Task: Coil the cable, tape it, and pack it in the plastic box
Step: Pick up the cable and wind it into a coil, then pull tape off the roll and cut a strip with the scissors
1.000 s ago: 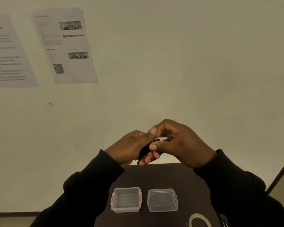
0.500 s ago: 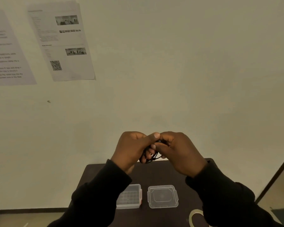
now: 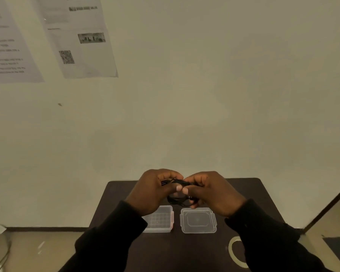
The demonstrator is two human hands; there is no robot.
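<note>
Both hands' grip, left hand and right hand, pinches cable above table middle.

Two hands, one cable, one box, one lid, one tape roll, two wall sheets.

1. A plain room, set up like a lab or office test station.
2. A small dark table stands against a bare wall.
3. Printed sheets with a QR code hang on the wall, up left of the table.
</note>
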